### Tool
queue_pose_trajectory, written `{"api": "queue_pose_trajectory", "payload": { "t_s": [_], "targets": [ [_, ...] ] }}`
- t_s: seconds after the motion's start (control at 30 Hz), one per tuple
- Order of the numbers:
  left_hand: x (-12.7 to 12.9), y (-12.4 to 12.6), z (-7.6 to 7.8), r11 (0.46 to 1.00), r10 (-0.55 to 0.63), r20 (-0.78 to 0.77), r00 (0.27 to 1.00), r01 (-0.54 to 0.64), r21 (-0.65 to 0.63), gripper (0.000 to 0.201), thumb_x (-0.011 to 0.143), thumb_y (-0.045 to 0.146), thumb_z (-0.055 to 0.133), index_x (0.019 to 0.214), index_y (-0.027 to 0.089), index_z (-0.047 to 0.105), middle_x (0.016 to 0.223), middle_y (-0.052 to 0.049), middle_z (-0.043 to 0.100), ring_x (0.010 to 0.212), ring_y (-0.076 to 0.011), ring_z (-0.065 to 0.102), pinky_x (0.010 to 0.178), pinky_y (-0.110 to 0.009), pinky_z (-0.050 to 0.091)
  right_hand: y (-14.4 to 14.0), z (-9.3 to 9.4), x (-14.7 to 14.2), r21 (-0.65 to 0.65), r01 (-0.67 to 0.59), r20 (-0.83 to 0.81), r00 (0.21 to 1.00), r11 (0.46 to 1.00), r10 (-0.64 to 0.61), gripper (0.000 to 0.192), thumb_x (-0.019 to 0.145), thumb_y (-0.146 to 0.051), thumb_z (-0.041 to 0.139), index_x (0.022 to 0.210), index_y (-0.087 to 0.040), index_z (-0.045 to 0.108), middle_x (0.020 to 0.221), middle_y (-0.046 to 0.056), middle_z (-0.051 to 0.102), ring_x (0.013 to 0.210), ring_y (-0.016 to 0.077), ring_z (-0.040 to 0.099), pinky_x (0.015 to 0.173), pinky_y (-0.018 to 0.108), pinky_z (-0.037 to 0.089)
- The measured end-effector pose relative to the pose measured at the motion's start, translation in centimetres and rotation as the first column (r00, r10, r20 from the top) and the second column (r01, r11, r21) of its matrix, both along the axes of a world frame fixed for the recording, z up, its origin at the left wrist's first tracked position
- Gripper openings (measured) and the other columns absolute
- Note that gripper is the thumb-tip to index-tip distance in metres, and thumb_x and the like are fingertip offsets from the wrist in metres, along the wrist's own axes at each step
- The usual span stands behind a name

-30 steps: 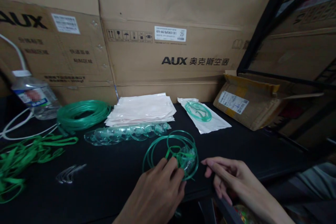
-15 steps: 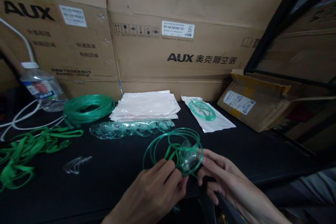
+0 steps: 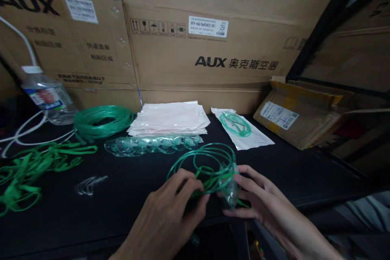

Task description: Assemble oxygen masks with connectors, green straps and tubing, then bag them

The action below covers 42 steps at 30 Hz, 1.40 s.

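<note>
We've got the right hand at 4 o'clock of a loose coil of thin translucent green tubing, fingers wrapped round a clear soft-plastic mask, gripping it at the coil's right side. Left hand at 7 o'clock, fingers curled at the coil's near-left side, narrow gap to thumb; we can't tell whether it pinches tubing or the flat bright-green strap among the loops. Coil and mask sit toward the near edge of the matte black tabletop; we can't tell how much is lifted. Going round from the coil: overlapping row of clear green-tinted masks at 10 o'clock, stack of flat white plastic pouches behind it at 11, one white pouch between 1 and 2 with a small green tubing coil on it, open brown cardboard box at 2. Farther left, thick green tubing roll and clear labelled plastic bottle at 10, tangled green straps at 9, thin clear curved strips just under 9.
</note>
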<state>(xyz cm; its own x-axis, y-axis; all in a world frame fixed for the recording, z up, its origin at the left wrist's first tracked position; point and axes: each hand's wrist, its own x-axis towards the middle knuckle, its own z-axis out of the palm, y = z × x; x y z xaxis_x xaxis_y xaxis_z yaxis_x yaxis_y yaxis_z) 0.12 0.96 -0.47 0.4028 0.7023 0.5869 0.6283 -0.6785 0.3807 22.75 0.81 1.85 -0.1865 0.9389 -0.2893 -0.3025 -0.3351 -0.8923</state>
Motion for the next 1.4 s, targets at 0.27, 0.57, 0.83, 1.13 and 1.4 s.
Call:
{"api": "queue_pose_trajectory", "payload": {
  "t_s": [0.27,0.57,0.83,1.13,1.4],
  "targets": [
    [-1.0,-0.3,-0.8,0.992,0.038,-0.256,0.966,-0.067,-0.105,0.016,0.09,0.028,0.072,0.097,0.023,0.059,0.094,-0.001,0.066,0.091,-0.0253,0.066,0.086,-0.049,0.057,-0.7,-0.1,2.2,-0.08,-0.021,0.052,0.998,0.997,0.025,0.028,0.089,-0.045,0.065,0.105,-0.022,0.066,0.088,0.006,0.076,0.084,0.0263,0.076,0.08,0.044,0.062],
    [-0.7,-1.0,-0.2,0.981,0.064,-0.056,0.996,-0.073,-0.177,0.056,0.061,0.057,0.088,0.091,0.02,0.058,0.093,0.0,0.063,0.081,-0.0218,0.064,0.075,-0.037,0.056,-1.3,0.0,3.8,-0.118,0.05,0.25,0.968,0.992,-0.019,0.045,0.076,-0.063,0.076,0.088,-0.02,0.071,0.062,0.005,0.07,0.059,0.0205,0.07,0.055,0.028,0.06],
    [0.2,2.8,1.4,0.991,0.118,-0.197,0.973,-0.128,-0.04,0.037,0.097,0.037,0.06,0.128,0.019,0.05,0.122,-0.009,0.06,0.11,-0.0274,0.059,0.091,-0.045,0.052,-0.5,0.3,2.4,-0.082,-0.07,0.445,0.89,0.994,0.099,0.078,0.072,-0.075,0.069,0.126,-0.02,0.06,0.06,0.005,0.072,0.047,0.0228,0.067,0.048,0.032,0.057],
    [3.3,6.8,1.0,0.963,-0.23,-0.412,0.882,0.266,0.033,0.013,0.101,0.021,0.053,0.112,0.02,0.059,0.111,-0.003,0.062,0.101,-0.0213,0.059,0.086,-0.034,0.047,1.3,1.4,0.2,-0.05,-0.146,0.618,0.773,0.988,0.146,0.059,0.079,-0.067,0.061,0.109,-0.017,0.065,0.046,-0.002,0.06,0.033,0.0068,0.041,0.034,0.013,0.027],
    [3.2,7.5,1.0,0.945,-0.326,-0.398,0.857,0.303,-0.122,0.012,0.101,0.016,0.051,0.101,0.02,0.062,0.102,-0.001,0.066,0.096,-0.0188,0.057,0.084,-0.03,0.044,2.2,0.6,0.5,0.097,-0.317,0.756,0.64,0.943,0.137,0.048,0.082,-0.062,0.059,0.09,-0.015,0.067,0.05,-0.005,0.048,0.038,0.0075,0.039,0.039,0.018,0.025]
  ]
}}
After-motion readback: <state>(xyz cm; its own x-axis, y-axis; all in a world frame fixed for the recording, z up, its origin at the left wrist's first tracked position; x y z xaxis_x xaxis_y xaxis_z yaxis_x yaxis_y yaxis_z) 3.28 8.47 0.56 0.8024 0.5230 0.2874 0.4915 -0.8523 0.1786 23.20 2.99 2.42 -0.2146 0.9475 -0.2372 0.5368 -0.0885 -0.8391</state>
